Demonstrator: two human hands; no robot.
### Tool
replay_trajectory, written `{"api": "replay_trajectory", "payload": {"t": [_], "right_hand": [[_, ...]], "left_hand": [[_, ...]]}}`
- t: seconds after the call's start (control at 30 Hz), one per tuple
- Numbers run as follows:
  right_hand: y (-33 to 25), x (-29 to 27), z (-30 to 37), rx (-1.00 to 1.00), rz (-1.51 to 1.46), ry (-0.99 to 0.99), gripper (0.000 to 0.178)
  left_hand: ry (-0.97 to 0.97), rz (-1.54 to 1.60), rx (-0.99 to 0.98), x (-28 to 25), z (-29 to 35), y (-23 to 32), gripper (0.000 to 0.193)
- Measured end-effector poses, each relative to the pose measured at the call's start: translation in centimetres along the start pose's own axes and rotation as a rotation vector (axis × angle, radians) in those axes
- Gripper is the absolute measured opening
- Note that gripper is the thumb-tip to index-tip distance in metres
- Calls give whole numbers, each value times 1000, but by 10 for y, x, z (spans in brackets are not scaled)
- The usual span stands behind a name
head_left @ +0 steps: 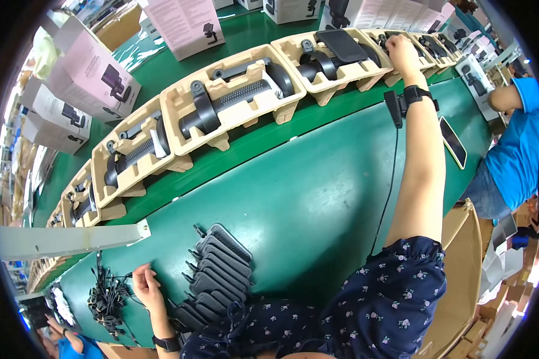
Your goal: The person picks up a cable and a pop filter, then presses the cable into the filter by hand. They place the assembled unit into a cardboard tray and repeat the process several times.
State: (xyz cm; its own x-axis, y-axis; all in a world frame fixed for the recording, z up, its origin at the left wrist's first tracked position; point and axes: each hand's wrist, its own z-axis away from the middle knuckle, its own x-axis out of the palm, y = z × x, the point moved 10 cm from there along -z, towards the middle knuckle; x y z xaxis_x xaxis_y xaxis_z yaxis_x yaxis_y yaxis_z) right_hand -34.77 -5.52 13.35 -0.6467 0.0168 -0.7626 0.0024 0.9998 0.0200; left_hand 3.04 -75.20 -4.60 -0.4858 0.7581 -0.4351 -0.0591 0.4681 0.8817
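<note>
My right hand (403, 52) reaches out to a moulded pulp tray at the far right of the row, its fingers bent down among black parts. What those fingers grip, if anything, is hidden. My left hand (147, 286) is low at the left, fingers curled together, beside a tangled bundle of black cables (109, 299); a thin black cable runs to its fingertips. Right of this hand lies an overlapping row of black ribbed plates (221, 269) with small stems. The nearest pulp tray (172, 122) holds a black stand with a textured column and a round base.
Pulp trays line a green conveyor (251, 137) behind the green table (281, 197). Printed boxes (93, 72) stand beyond. A phone (453, 142) lies right of my forearm. A metal bracket (72, 240) juts in from the left. A person in a blue shirt (515, 152) is at the right.
</note>
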Motion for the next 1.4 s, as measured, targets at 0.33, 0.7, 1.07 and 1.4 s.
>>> {"api": "replay_trajectory", "payload": {"t": [0.33, 0.7, 1.07, 1.4], "right_hand": [[84, 97, -25, -161, 225, -270, 28], [-47, 12, 18, -291, 524, -238, 26], [-194, -106, 43, -457, 102, 164, 27], [-492, -235, 334, -1356, -862, -491, 50]], "left_hand": [[72, 34, -158, -14, 2, 2, 6], [338, -175, 2, -128, 21, 38, 13], [99, -567, -25, -113, 60, 43, 25], [-130, -847, 102, -75, 102, 53, 58]]}}
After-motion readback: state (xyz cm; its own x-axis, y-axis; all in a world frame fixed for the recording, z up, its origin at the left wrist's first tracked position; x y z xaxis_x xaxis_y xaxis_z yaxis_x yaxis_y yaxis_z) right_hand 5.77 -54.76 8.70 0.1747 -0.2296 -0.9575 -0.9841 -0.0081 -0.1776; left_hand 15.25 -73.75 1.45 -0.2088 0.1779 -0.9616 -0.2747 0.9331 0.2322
